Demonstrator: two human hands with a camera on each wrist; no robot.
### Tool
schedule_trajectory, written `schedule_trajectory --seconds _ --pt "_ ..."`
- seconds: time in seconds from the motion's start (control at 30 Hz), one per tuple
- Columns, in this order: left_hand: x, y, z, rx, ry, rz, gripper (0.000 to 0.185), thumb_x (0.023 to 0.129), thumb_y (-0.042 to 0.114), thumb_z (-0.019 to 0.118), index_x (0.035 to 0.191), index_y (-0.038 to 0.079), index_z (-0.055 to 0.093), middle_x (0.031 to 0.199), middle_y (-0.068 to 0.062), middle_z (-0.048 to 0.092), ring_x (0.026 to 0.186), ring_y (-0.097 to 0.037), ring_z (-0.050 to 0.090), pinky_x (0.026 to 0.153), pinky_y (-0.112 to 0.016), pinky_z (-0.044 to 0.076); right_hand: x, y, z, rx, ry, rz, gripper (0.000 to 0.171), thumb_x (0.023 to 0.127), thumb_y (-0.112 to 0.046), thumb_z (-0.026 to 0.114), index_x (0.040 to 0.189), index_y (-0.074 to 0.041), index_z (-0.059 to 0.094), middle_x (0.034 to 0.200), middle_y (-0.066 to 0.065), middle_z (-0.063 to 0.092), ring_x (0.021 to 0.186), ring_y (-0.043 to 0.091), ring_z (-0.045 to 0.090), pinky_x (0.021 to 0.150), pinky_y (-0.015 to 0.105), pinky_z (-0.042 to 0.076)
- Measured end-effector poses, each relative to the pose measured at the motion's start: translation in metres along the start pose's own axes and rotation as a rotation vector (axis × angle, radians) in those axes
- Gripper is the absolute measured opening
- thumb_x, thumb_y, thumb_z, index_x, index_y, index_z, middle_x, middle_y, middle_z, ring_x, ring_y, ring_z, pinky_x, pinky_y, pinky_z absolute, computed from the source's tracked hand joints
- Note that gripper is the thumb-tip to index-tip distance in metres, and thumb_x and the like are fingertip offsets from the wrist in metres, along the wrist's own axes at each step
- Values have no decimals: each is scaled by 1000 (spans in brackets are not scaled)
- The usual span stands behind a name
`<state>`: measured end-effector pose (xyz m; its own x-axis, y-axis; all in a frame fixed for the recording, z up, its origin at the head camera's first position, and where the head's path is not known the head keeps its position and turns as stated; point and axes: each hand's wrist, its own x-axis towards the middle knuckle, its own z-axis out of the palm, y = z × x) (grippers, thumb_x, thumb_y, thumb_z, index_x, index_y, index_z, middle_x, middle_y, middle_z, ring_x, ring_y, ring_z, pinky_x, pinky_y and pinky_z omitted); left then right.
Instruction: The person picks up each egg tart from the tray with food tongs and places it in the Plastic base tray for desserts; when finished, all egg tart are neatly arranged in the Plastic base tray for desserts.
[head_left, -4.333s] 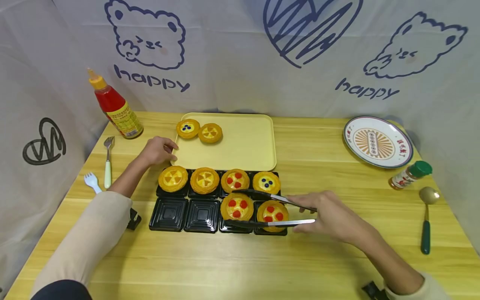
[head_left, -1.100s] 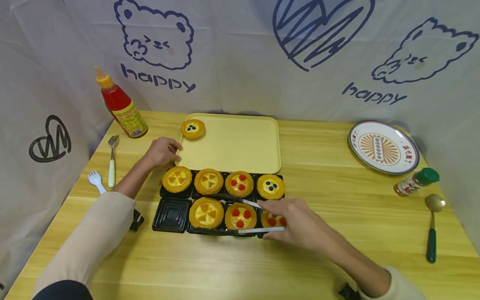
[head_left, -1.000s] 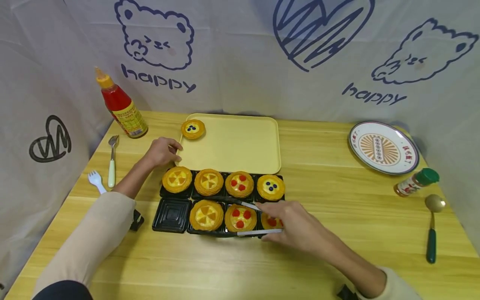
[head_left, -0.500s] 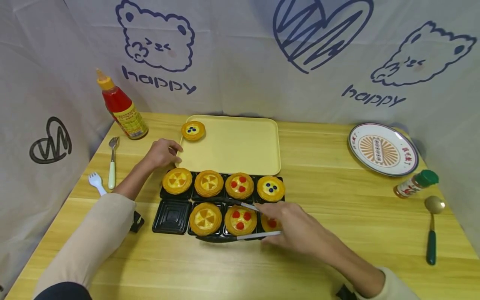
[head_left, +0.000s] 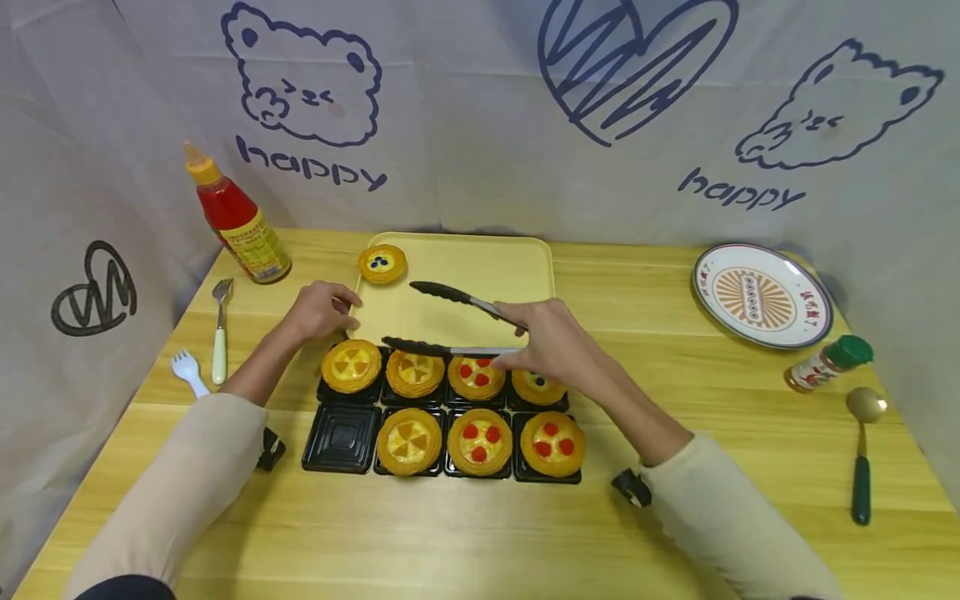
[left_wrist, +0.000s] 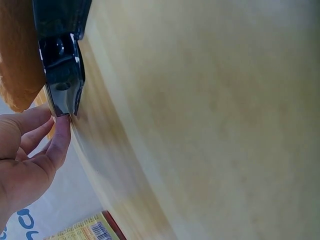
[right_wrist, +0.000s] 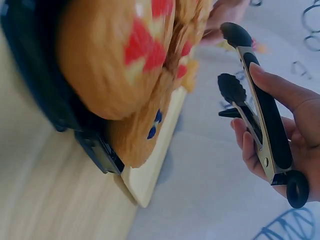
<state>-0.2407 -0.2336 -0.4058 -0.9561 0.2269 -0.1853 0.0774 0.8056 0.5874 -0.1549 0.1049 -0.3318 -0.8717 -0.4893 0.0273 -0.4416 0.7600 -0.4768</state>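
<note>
My right hand (head_left: 551, 342) grips black-tipped tongs (head_left: 450, 293), their arms spread with nothing between them, over the yellow tray (head_left: 480, 279) and the back row of egg tarts. On the tray's far left lies a blueberry-topped tart (head_left: 382, 263). My left hand (head_left: 321, 308) pinches the tray's left edge; in the left wrist view its fingertips (left_wrist: 62, 125) are right by a black box corner (left_wrist: 65, 95). Several tarts sit in black square boxes in two rows, such as a strawberry-topped tart (head_left: 553, 444) at front right. The front-left box (head_left: 341, 437) holds no tart.
At back left stands a red sauce bottle (head_left: 243, 221), with a metal fork (head_left: 220, 333) and a pale plastic fork (head_left: 187, 371) in front. To the right are a white plate (head_left: 761, 296), a green-capped shaker (head_left: 828, 364) and a spoon (head_left: 861, 454).
An orange-topped tart went from the tray into the second front box and was let go. The tongs in my right hand have since risen back over the tray. My left hand stayed at the tray's edge.
</note>
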Motion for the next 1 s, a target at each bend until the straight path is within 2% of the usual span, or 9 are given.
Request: schedule_trajectory --seconds 0.1,0.2,0.3,0.4,0.43,0.5,0.63,0.77,1.0 --pt "0 0 -1 -11 -8 -8 32 83 7 70 112 -5 64 103 -23 62 98 -36 62 76 -38 49 30 5 1 -57 -5 24 70 76 -31 80 135 -5 53 115 16 68 84 23 66 65 30 52" --pt "0 1 -1 -14 -10 -16 32 83 7 70 113 -5 64 105 -24 62 100 -37 61 78 -40 50 59 8 3 -94 -41 77 73 77 -35 79 137 -7 50 104 16 70 65 16 56 64 29 47" --pt "0 0 -2 -5 1 -23 32 83 7 71 112 -4 64 106 -24 62 100 -37 61 80 -42 50 85 9 7 -116 -85 126 77 76 -39 78 140 -9 47 113 15 68 60 14 43 69 30 44" --pt "0 0 -1 1 9 -27 32 82 7 71 112 -4 65 105 -24 63 98 -35 62 81 -42 50 105 9 13 -123 -115 152 78 75 -41 78 140 -9 47 129 14 61 69 16 44 77 30 43" --pt "0 0 -1 1 12 -24 32 82 7 71 112 -4 65 105 -24 63 98 -35 62 81 -42 50 111 9 15 -118 -117 160 78 75 -40 79 140 -9 47 135 13 56 71 16 45 76 30 43" --pt "1 1 0 -2 15 -19 32 82 6 71 111 -4 65 103 -24 64 97 -35 63 80 -41 50 120 9 18 -102 -126 182 78 75 -39 79 139 -9 47 133 14 58 67 16 42 68 28 42" --pt "0 2 3 -7 12 -11 32 82 7 72 111 -5 65 102 -24 64 96 -35 63 78 -40 51 132 8 24 -81 -150 243 77 76 -38 78 140 -9 46 136 13 55 51 11 29 53 24 35" --pt "0 3 4 -14 3 -23 32 83 7 71 112 -4 65 103 -23 64 97 -34 62 78 -40 50 137 7 26 -54 -160 289 75 78 -37 77 141 -11 46 144 10 48 50 10 25 48 22 32" --pt "2 1 0 -1 5 -31 32 83 7 71 112 -4 65 104 -23 63 99 -35 62 80 -41 50 122 3 16 -61 -133 234 73 79 -39 76 139 -10 48 140 10 52 47 9 20 49 22 30"
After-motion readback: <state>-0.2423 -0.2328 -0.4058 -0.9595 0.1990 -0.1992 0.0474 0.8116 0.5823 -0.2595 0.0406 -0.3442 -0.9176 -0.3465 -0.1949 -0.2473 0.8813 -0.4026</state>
